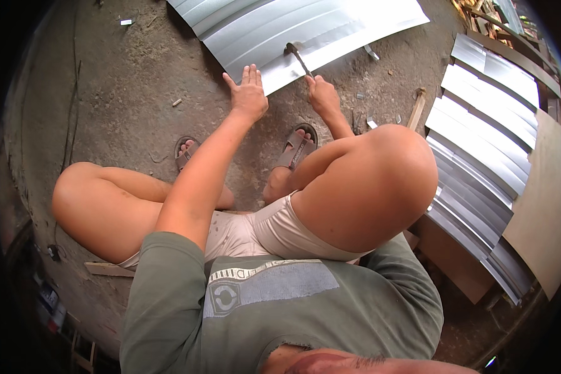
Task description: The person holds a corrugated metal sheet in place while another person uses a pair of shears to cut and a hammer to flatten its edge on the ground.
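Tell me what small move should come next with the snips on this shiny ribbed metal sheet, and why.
Probably push the metal snips a little farther into the shiny ribbed metal sheet. The right hand grips the handles, the blades sit just inside the near edge, and the left hand lies flat at that edge.

stack of folded metal strips, wooden stick, brown board, concrete floor

One ribbed metal sheet on the ground, one hand tool, two sandals, perhaps a dozen stacked sheets
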The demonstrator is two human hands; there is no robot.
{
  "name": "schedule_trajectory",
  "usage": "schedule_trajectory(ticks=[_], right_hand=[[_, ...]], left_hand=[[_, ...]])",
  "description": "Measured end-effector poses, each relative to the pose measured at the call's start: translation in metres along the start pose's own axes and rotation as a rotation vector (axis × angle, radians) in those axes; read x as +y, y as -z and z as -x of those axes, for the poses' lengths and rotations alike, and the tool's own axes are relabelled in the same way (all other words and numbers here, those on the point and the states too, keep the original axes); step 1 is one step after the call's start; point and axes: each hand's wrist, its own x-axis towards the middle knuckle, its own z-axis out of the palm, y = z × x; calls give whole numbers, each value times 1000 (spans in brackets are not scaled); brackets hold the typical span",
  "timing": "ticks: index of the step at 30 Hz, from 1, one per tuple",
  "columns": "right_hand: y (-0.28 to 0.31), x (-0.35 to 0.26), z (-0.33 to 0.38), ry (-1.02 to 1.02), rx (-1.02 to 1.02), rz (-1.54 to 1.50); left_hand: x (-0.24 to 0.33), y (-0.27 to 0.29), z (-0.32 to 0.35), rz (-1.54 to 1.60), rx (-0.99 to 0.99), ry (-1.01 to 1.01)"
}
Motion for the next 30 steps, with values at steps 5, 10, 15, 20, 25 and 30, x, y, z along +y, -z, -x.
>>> schedule_trajectory(ticks=[5,10,15,20,25,30], right_hand=[[17,1,8,-27,107,-110],[23,0,17,-22,128,-78],[13,-21,25,20,120,-127],[-32,-13,30,52,9,-22],[-39,-13,26,61,7,-66],[-28,-16,30,33,6,-50]], left_hand=[[-7,5,-6,19,-53,1],[-16,3,11,-34,-130,21],[-38,-2,25,-7,-147,9],[-38,-3,33,-82,-170,-17],[-20,9,24,-135,-64,-112],[4,20,-12,40,-77,-97]])
